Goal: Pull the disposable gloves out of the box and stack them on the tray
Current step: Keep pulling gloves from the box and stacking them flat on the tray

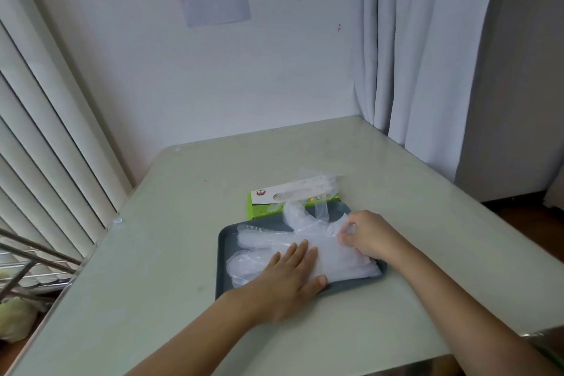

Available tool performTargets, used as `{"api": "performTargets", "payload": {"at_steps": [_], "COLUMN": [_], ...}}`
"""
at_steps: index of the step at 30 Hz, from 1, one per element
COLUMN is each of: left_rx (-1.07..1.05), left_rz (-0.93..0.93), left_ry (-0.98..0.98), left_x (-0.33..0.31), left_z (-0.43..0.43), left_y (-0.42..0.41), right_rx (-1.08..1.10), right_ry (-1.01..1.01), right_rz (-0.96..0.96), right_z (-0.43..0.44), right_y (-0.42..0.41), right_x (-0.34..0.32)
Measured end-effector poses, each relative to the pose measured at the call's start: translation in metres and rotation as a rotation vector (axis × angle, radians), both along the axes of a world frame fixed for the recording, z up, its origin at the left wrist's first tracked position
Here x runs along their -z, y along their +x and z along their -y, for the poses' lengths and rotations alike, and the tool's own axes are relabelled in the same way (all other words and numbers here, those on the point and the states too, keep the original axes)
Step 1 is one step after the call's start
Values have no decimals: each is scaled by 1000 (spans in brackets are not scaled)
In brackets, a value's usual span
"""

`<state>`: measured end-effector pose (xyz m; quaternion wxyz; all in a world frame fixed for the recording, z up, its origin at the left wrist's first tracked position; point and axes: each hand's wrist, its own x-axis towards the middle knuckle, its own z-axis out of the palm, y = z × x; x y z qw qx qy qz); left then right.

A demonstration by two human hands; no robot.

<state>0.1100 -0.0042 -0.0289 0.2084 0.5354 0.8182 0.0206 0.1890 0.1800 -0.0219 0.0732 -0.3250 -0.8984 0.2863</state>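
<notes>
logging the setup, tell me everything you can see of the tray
The tray is dark grey, rectangular with rounded corners and a low rim, plastic-looking. It lies flat on the table, in front of the green glove box. Clear gloves are piled across it; the left hand presses them flat, the right hand pinches one.

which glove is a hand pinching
The raised glove at the far edge of the tray, pinched by the right hand. The stacked gloves lie flat under the left hand; a third glove pokes out of the box.
</notes>
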Motion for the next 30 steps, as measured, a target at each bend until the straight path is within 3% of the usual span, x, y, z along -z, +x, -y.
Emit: {"api": "performTargets", "payload": {"at_steps": [6, 9, 11, 15, 20, 24, 30], "left_rx": [-28, -31, -31, -33, -247, -190, 39], "left_rz": [19, 21, 26, 68, 295, 17, -159], "left_ry": [11, 15, 12, 22, 331, 413, 267], "left_x": [2, 4, 5, 10, 6, -11, -2], "left_z": [3, 4, 3, 2, 1, -7, -26], "left_y": [3, 5, 5, 3, -8, -19, -40], "right_rx": [19, 79, -10, -367, -515, -533, -551], "right_ry": [-6, 120, 175, -46, 15, 47, 86], "right_rz": [-12, -210, -322, -73, 129, 184, 131], "right_z": [2, 13, 27, 49, 42, 43, 43], "right_y": [2, 6, 7, 12, 14, 12, 13], "right_x": [-1, -5, -6, 8, 8, 6, 5]}}
